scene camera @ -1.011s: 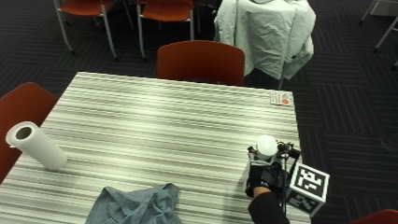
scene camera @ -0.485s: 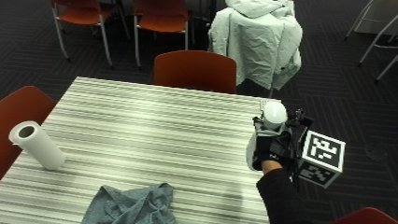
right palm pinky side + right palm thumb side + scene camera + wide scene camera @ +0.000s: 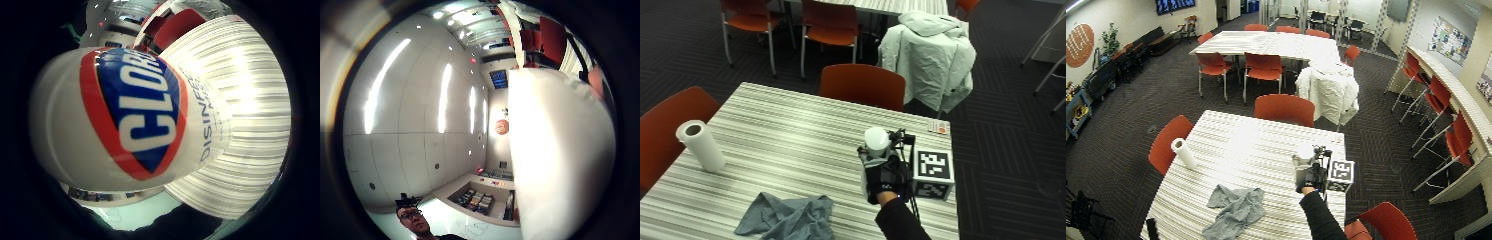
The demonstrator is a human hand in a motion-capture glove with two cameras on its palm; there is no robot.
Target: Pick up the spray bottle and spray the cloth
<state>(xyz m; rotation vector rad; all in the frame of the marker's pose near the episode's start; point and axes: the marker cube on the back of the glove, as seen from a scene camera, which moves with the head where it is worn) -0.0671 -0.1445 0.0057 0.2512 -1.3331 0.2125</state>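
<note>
Your gloved right hand (image 3: 881,176) was wrapped around the spray bottle (image 3: 876,141), holding it upright over the striped surface (image 3: 793,135), well apart from the grey cloth (image 3: 788,216). The pickup looked done; next you needed to aim the nozzle toward that cloth.

Hand (image 3: 1308,176) round bottle (image 3: 1304,151) — cloth (image 3: 1234,210) apart

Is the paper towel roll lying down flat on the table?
No, the paper towel roll stands upright on the striped table, well away from the grey cloth.
</note>
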